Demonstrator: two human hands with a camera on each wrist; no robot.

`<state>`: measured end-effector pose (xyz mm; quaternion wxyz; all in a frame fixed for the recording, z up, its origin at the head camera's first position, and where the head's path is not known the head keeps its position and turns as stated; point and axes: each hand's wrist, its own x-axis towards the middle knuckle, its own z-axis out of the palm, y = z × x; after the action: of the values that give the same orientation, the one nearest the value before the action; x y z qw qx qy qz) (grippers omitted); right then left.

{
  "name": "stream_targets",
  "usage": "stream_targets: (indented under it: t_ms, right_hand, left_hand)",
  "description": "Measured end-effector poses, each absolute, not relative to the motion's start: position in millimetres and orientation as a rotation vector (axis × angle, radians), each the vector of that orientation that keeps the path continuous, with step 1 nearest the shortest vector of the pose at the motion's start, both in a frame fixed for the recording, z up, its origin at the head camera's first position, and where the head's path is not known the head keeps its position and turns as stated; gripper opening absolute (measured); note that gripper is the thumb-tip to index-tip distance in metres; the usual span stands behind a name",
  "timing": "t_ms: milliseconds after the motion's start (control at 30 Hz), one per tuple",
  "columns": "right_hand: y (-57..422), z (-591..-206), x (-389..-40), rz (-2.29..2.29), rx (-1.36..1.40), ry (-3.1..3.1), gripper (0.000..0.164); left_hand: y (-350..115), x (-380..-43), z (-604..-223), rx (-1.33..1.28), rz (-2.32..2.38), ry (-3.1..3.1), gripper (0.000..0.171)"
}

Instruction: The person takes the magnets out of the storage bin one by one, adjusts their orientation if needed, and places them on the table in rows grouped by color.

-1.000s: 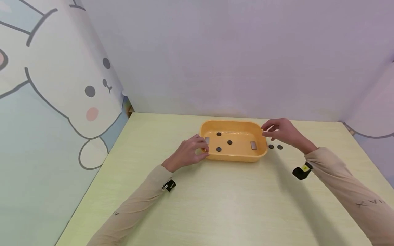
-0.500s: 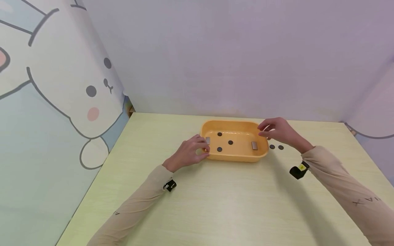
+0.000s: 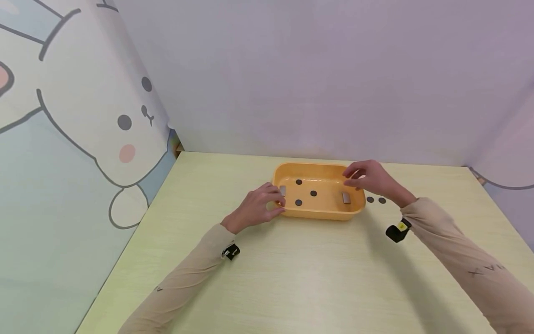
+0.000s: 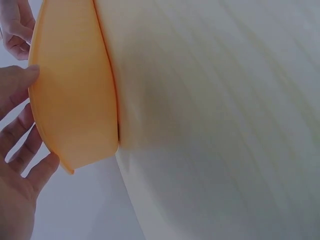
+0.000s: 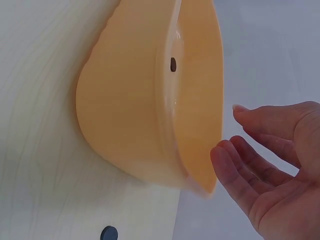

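Around mid-frame, the left hand (image 3: 254,207) grips a glossy, round-cornered orange plastic tub (image 3: 318,215); the right hand (image 3: 370,179) hovers above, fingers parted.

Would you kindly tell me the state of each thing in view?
Orange tray: upright, open-topped, on the table.
Three dark discs: inside the tray, apart from one another.
Two dark discs: outside, on the table by the tray's right end.
Rectangular pieces: one inside each end of the tray.
Left hand: holds the tray at its left end.
Right hand: over the tray's right end, half open, holding nothing visible.
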<state>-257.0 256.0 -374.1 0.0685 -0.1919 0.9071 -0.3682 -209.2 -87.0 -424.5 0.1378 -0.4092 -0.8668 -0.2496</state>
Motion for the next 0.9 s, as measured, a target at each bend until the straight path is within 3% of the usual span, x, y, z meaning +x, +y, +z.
stream_targets:
  t_ms: [900]
  right_hand:
    - [229,-387,-271,-1.126,-0.58,2.667,0.022]
  left_hand:
    - [-87,-210,-428,-1.169,-0.752,-2.5,0.009]
